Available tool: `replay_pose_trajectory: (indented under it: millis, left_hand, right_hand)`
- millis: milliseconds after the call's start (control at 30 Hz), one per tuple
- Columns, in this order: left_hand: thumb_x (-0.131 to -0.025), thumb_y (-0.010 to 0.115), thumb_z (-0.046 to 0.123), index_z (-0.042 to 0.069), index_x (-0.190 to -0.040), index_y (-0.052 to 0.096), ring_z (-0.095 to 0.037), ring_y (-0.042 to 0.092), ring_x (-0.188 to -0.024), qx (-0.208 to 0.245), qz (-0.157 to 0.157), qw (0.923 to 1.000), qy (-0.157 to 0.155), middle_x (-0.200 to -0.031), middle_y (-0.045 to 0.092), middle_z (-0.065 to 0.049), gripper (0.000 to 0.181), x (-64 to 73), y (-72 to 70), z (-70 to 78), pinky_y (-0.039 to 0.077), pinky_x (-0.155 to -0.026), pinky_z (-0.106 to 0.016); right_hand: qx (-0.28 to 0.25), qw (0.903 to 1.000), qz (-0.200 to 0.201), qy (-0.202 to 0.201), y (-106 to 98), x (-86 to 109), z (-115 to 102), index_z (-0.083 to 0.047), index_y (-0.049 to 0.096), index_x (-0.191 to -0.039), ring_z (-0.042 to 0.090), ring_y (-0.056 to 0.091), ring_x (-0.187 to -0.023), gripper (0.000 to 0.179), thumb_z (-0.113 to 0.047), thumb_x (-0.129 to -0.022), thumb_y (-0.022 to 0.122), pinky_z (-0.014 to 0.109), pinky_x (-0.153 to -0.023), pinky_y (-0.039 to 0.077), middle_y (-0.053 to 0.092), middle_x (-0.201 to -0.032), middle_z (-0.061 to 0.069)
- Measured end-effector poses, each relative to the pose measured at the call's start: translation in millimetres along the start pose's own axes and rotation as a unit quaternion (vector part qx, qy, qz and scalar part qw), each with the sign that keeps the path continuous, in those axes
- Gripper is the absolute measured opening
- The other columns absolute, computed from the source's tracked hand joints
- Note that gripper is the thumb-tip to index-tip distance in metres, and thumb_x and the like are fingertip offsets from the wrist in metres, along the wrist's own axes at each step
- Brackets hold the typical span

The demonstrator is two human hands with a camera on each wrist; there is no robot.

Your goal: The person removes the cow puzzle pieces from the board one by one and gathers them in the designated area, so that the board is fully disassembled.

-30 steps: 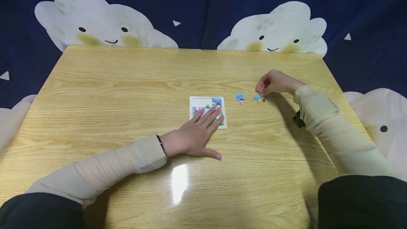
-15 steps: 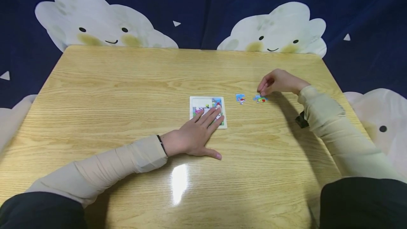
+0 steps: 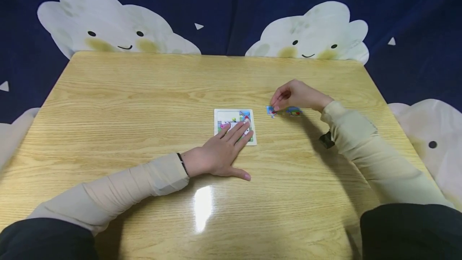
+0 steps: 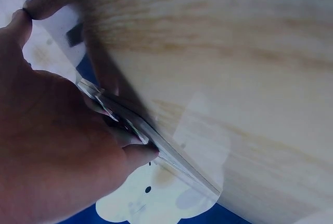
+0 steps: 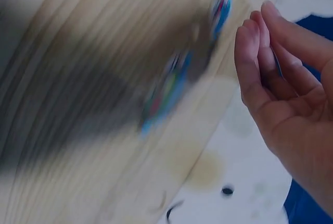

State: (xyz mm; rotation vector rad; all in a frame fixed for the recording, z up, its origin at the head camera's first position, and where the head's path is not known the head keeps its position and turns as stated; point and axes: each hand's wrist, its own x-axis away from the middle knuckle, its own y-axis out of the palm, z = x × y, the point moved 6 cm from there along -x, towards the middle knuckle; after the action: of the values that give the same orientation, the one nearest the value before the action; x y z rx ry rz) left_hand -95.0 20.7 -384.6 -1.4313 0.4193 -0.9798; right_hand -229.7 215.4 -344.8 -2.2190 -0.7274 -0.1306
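My left hand (image 3: 220, 156) lies flat with spread fingers on a small jigsaw puzzle board (image 3: 228, 115) with a white frame. A cow and a windmill show on it; the fingers cover its lower part, and its upper left is blank. My right hand (image 3: 298, 94) is above a blue puzzle piece (image 3: 268, 111) with a red spot, right of the board. In the right wrist view, the fingers of the right hand (image 5: 286, 67) bend loosely with nothing between them. A second piece (image 3: 294, 111), blue with green and red, lies farther right, also blurred in that view.
The wooden table (image 3: 144, 87) extends on all sides of the board and the pieces. A dark blue curtain (image 3: 216, 3) with cloud prints hangs behind its far edge. A dark object (image 3: 327, 140) shows beneath the right wrist.
My right hand has moved left, from over the right puzzle piece to over the left one. Both pieces stay on the table. My left hand keeps its place on the board.
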Motion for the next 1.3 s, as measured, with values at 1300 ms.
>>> replay_pose_trajectory:
  millis: [1300]
  left_hand:
    - [-0.085, 0.040, 0.080, 0.006, -0.158, 0.000, -0.027, -0.012, -0.148, -0.018, 0.004, 0.9998, -0.003, -0.162, -0.013, -0.015, 0.111, 3.0, -2.2, 0.5, 0.000, -0.119, -0.044]
  right_hand:
    - [-0.055, 0.9980, -0.017, -0.027, 46, -32.6, -46, 0.005, 0.069, -0.095, 0.023, 0.068, -0.074, 0.011, 0.006, -0.084, 0.073, 0.037, -0.073, 0.058, 0.070, -0.082, 0.013]
